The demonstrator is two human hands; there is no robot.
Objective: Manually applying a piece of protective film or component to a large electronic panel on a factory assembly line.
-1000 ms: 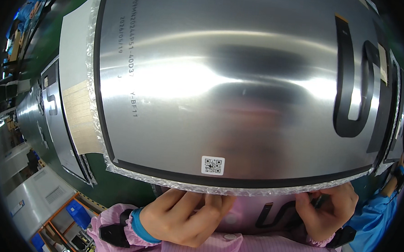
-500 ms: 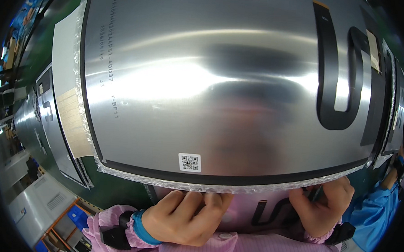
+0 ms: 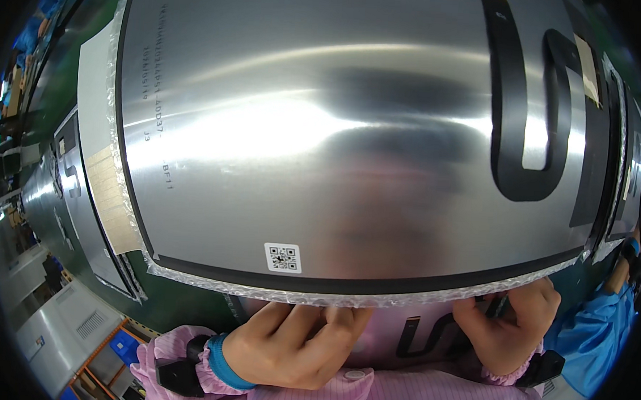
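A large brushed-metal panel (image 3: 212,201) with a dark border lies on bubble wrap (image 3: 257,293) in front of me. It carries a curved black strip (image 3: 513,182) on its right side and a small square code label (image 3: 282,258) near its close edge. My left hand (image 3: 295,347) is at that edge with fingers bent and closed, their tips hidden under the wrap. Further right, my right hand (image 3: 517,319) is also closed at the edge, near something dark; what it grips is hidden. Between both hands shows a shiny, pink-tinted surface (image 3: 378,341) with a black U-shaped strip (image 3: 418,343).
Another metal panel (image 3: 91,220) lies at the left beside a tan sheet (image 3: 110,200) and a white one. More panels (image 3: 629,194) line the right. A co-worker's blue sleeve (image 3: 595,345) is close at my right. A rack with a blue bin (image 3: 124,345) stands lower left.
The large panel, with its label and black strip, appears slightly further left in view. Both hands keep nearly the same place and closed shape.
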